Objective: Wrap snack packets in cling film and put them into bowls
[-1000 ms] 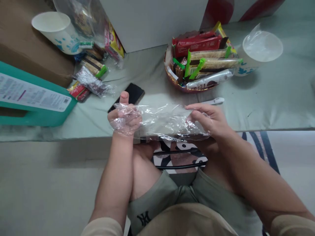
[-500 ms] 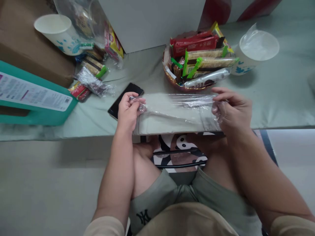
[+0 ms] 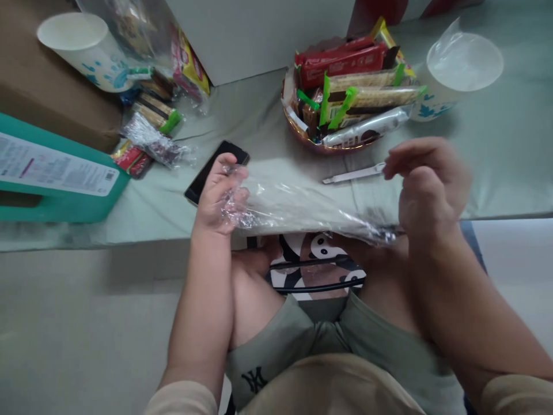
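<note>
The green-clothed table (image 3: 510,155) fills my feed, and the clear plastic (image 3: 294,204) has gone slack! Taut moments ago, it slopes across the front edge, one end bunched in the left hand's (image 3: 218,199) bent fingers. The right hand (image 3: 432,190) lifts, curled, blurred; whether it pinches anything, I can't tell. Only the left clearly holds.

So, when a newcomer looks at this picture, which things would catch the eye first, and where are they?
Probably the bowl, heaped with red, yellow and green-ended snack packets, on the table, in the picture's upper half, right of centre. Next, perhaps, the shiny clear plastic film that extends from the left hand toward the blurred right hand, at the table's near edge. The teal box at the left edge may stand out too.
</note>
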Tool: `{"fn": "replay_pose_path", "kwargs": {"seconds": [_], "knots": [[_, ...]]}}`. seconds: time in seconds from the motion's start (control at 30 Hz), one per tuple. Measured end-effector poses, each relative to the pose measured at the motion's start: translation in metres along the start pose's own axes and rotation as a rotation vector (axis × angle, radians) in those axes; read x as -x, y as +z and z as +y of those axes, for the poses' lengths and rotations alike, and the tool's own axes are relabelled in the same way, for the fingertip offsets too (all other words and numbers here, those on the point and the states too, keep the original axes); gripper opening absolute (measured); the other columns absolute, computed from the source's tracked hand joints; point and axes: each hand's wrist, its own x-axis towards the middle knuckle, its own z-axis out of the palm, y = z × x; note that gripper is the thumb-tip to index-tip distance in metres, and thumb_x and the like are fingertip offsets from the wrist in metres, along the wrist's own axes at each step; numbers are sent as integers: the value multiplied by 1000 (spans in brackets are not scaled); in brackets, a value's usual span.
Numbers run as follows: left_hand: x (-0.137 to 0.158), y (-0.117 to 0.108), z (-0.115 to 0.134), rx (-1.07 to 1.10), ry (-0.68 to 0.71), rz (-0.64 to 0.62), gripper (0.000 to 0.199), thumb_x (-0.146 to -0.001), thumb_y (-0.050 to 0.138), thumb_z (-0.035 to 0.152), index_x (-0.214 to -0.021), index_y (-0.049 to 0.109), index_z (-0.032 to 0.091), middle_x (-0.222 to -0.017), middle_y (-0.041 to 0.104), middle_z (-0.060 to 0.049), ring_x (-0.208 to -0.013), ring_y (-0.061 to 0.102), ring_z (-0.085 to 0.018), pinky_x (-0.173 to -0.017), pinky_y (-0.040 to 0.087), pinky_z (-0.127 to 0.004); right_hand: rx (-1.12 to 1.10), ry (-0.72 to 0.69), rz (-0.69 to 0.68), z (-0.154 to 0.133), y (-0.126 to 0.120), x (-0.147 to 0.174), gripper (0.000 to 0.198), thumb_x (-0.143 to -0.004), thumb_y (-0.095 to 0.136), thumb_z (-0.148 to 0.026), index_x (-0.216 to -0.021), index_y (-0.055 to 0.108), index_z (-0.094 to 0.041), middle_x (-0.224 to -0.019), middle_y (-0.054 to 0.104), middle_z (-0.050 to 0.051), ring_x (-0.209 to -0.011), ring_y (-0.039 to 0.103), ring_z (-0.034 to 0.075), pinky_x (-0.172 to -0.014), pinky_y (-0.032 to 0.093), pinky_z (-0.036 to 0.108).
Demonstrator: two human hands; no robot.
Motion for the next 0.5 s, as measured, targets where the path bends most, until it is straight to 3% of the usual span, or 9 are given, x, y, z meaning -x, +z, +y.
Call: {"fn": "replay_pose_path", "kwargs": {"seconds": [0.07, 0.17, 0.27, 0.3, 0.37, 0.43, 0.5], "knots": [[2, 5, -3, -22, -38, -52, 28, -67, 79, 13, -88, 63, 25, -69, 65, 7, -32, 36, -1, -28, 11, -14, -154, 27, -212, -13, 11, -1, 51, -80, 69, -71, -110, 72, -30, -108, 71, 5, -104, 68, 25, -89, 56, 40], [2, 12, -9, -92, -46, -109, 28, -69, 80, 16, -89, 62, 24, -69, 64, 6, -32, 41, -3, -28, 13, -15, -161, 251, -585, -32, 34, -5, 58, -76, 77, -66, -119, 71, -27, -120, 74, 7, -106, 71, 27, -85, 60, 40], [1, 14, -12, -135, -10, -129, 33, -70, 81, 19, -96, 61, 25, -77, 68, 4, -37, 52, -6, -29, 22, -16, 108, 380, -772, -38, 53, -8, 26, -80, 76, -39, -100, 74, -22, -79, 76, 3, -62, 67, 17, -53, 51, 29], [0, 14, -13, -119, 4, -117, 37, -71, 80, 19, -102, 61, 26, -83, 71, 2, -41, 58, -8, -32, 28, -16, 175, 389, -796, -36, 56, -8, 14, -81, 74, -32, -90, 73, -20, -65, 71, 0, -51, 60, 13, -46, 44, 26], [-2, 13, -14, -41, 17, -72, 42, -75, 76, 24, -113, 58, 29, -99, 75, 0, -56, 69, -13, -42, 43, -18, 184, 394, -764, -26, 60, -10, 11, -83, 70, -28, -76, 69, -19, -53, 62, -2, -43, 53, 11, -42, 38, 25], [-3, 13, -18, 37, -23, -62, 39, -80, 72, 38, -115, 57, 28, -113, 75, -3, -80, 77, -19, -61, 58, -25, 81, 380, -610, -13, 62, -11, 14, -83, 70, -31, -76, 66, -19, -55, 62, -2, -46, 54, 10, -45, 41, 25], [-3, 16, -25, 45, -121, -140, 45, -80, 71, 54, -112, 60, 24, -121, 74, -8, -103, 76, -25, -81, 62, -35, -15, 349, -418, -2, 64, -11, 16, -83, 72, -34, -81, 65, -20, -62, 63, -1, -50, 57, 10, -48, 46, 25]]}}
